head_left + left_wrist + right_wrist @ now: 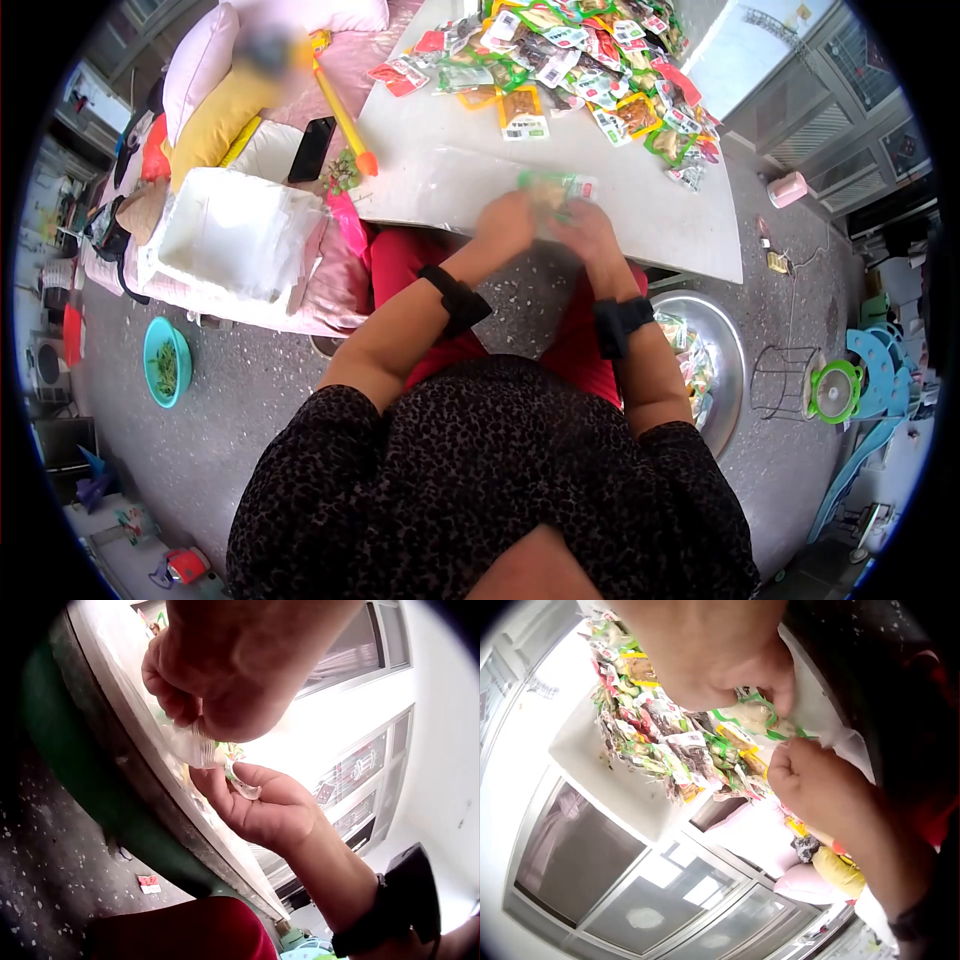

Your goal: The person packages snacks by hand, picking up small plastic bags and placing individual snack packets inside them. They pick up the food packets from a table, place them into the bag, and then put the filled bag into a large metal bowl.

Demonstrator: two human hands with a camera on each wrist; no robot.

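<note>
Over the table's near edge, both hands meet at a small clear food packet with green print and pale contents. My left hand pinches one edge of it, fingers curled, as the right wrist view shows. From the other side my right hand grips the packet between thumb and fingers. In the left wrist view, clear ridged plastic stretches between the left fingers and the right hand. A flat transparent plastic bag lies on the tabletop beside the left hand.
A heap of printed food packets covers the table's far side. At right on the floor stands a metal basin holding more packets. To the left are a white foam box, a phone and a yellow stick with an orange tip.
</note>
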